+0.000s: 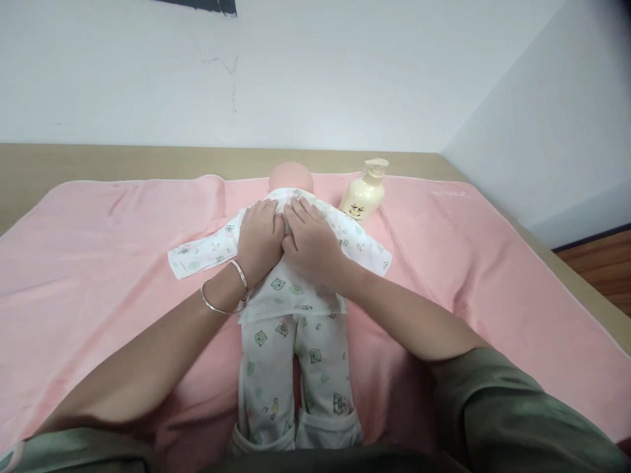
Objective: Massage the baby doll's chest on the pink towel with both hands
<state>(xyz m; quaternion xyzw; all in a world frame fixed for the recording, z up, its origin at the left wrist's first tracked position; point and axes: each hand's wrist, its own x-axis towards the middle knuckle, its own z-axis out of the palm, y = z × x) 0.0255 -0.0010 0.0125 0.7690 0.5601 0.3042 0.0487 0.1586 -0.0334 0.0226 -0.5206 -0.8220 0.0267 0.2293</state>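
Observation:
A baby doll (290,176) lies face down, its bald head pointing away from me. It wears a white printed top (286,289) and matching trousers (266,368), with both sleeves spread to the sides. My left hand (260,236) rests flat on the left of the upper back, fingers stretched toward the neck. Beside it my right hand (313,240) lies flat on the right of the upper back, the two thumbs close together. Neither hand grips anything. A silver bangle (224,309) hangs on my left wrist.
A pink blanket (123,263) covers most of the wooden table (98,159). Right of the doll's head, a pale yellow pump bottle (363,194) leans on the blanket near the right sleeve. A white wall (315,79) rises behind the table, with another wall at the right.

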